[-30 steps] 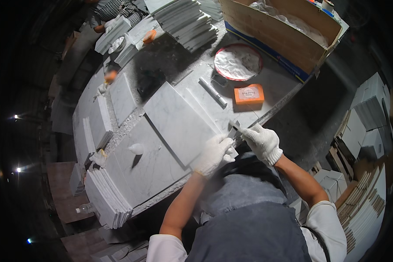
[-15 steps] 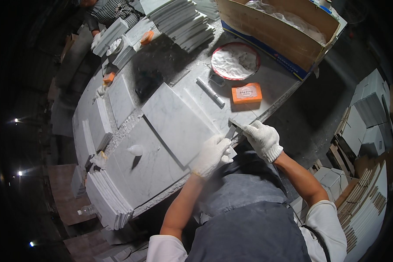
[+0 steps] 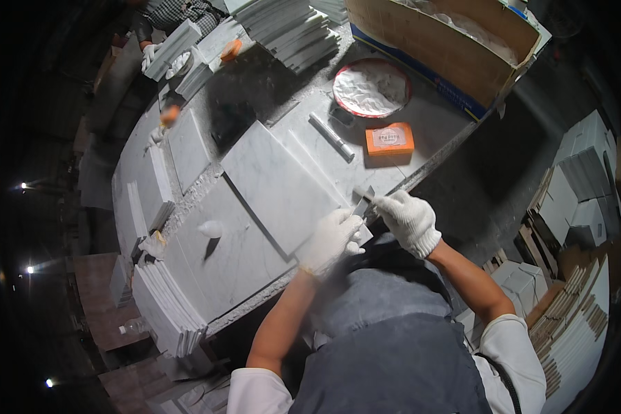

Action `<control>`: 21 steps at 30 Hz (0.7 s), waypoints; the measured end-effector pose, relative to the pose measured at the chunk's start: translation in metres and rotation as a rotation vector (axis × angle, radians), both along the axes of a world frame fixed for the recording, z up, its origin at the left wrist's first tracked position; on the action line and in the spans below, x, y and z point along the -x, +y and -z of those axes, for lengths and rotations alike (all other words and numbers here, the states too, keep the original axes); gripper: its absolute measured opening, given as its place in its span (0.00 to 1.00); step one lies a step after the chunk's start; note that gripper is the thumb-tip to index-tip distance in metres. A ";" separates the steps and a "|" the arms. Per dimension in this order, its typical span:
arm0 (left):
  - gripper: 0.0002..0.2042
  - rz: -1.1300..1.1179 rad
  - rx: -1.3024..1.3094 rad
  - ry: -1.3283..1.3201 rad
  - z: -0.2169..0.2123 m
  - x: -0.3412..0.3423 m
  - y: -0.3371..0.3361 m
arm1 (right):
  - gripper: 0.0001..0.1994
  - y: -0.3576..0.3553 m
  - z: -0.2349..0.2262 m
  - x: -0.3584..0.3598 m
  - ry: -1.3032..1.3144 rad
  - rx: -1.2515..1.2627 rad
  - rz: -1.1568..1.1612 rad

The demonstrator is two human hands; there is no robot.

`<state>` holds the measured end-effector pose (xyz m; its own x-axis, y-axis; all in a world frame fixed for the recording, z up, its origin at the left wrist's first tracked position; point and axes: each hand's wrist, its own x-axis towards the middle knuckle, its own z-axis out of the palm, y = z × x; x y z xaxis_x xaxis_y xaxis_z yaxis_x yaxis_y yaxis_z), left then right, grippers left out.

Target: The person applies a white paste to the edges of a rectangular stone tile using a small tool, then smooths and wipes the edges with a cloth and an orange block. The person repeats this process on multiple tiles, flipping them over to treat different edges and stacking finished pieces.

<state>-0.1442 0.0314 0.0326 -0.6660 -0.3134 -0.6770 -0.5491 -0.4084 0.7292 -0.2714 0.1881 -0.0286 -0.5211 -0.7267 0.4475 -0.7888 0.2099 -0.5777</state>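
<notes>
Both my hands wear white knit gloves and meet above the near edge of the marble slab (image 3: 283,186). My left hand (image 3: 330,240) is closed around a small flat metal scraper (image 3: 363,206), its blade pointing away from me. Pinched in my right hand (image 3: 410,222) is a second thin metal scraper (image 3: 363,194), which crosses the tip of the first. Their handles are hidden in the gloves. Just beyond lie an orange sanding pad (image 3: 390,139) and a silver tube-shaped tool (image 3: 331,137).
A red-rimmed bowl of white paste (image 3: 371,88) stands near a large cardboard box (image 3: 435,48). Stacked marble tiles (image 3: 164,310) stand at the table's left end. A white bulb-shaped object (image 3: 211,228) rests on a slab. Far left, another person's gloved hand (image 3: 149,55) touches tiles.
My right hand has shifted slightly left and up, and its scraper now crosses the other blade nearer its tip. My left hand stays nearly in place.
</notes>
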 end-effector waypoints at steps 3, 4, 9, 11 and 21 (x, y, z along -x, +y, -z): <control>0.12 -0.028 -0.009 0.024 0.003 0.000 0.002 | 0.11 0.002 -0.003 -0.003 -0.050 0.030 0.035; 0.12 -0.043 -0.014 0.037 0.004 0.000 0.003 | 0.11 0.003 -0.005 -0.006 -0.107 0.051 0.049; 0.10 -0.039 -0.044 0.051 0.008 0.000 0.002 | 0.11 0.002 -0.007 -0.014 -0.155 0.041 -0.048; 0.10 -0.044 -0.060 0.060 0.008 -0.001 0.001 | 0.10 0.000 -0.007 -0.013 -0.126 -0.022 0.044; 0.13 -0.051 0.008 0.018 0.001 -0.001 0.003 | 0.11 -0.002 -0.001 -0.014 -0.364 -0.021 0.001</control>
<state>-0.1430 0.0342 0.0315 -0.6613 -0.3523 -0.6623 -0.5142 -0.4300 0.7421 -0.2569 0.1862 -0.0281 -0.6440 -0.7334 0.2177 -0.5325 0.2254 -0.8159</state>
